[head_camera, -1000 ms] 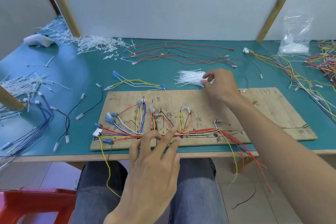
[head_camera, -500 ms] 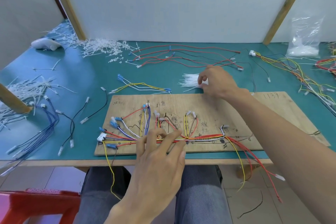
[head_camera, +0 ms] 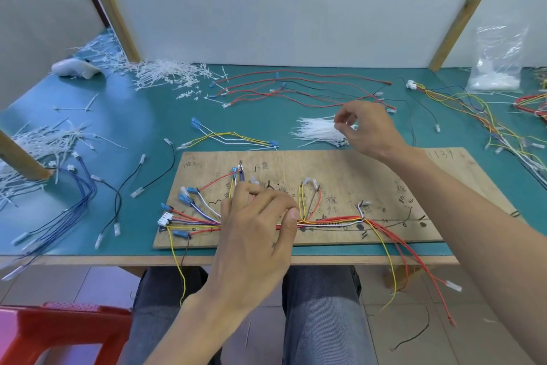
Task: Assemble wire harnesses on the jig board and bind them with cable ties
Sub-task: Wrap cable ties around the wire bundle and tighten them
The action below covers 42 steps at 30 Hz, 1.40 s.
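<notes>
white cable ties [head_camera: 319,131], teal table mat [head_camera: 154,124]

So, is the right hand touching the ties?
Touching. In the head view the right hand pinches the ties at the pile's right end.

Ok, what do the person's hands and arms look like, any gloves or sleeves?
Both are bare. The left hand and right hand have no gloves, rings or watch. No sleeves show on the left forearm or right forearm.

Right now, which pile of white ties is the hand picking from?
The neat bundle just behind the jig board, pinched by the right hand. The back pile and far-left pile lie scattered.
</notes>
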Each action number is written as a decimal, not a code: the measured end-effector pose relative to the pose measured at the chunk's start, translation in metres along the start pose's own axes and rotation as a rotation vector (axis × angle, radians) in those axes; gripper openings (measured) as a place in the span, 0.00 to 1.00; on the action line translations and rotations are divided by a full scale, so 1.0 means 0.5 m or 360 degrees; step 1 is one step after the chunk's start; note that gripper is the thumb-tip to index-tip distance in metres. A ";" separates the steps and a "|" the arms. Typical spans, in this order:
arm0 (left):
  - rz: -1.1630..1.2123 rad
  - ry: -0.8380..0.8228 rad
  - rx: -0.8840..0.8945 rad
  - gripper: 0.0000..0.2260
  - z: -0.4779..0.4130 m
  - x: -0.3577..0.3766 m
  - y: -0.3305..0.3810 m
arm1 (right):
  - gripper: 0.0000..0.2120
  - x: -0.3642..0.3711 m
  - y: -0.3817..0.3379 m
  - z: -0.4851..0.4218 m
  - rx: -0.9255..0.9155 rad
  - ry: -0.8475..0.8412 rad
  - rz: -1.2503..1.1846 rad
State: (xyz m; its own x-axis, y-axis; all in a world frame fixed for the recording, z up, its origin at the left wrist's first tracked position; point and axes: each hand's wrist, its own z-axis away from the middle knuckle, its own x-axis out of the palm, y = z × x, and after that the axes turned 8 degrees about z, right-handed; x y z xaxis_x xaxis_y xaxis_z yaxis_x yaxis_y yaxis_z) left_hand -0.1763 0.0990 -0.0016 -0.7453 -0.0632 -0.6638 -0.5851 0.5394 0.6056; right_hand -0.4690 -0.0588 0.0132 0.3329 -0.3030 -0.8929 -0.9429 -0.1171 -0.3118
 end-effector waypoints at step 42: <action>0.0722 0.0465 -0.0465 0.12 0.160 -0.176 -0.064 | 0.07 -0.023 -0.466 0.299 0.0135 -0.0365 -0.2089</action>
State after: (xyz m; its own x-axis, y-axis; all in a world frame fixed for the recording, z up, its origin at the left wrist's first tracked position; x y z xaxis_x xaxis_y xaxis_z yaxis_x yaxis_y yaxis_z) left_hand -0.0663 0.1546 0.0024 -0.9732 -0.1311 -0.1890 -0.2217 0.3162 0.9224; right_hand -0.2544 0.1131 0.0477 0.9868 0.1538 0.0511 0.0724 -0.1363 -0.9880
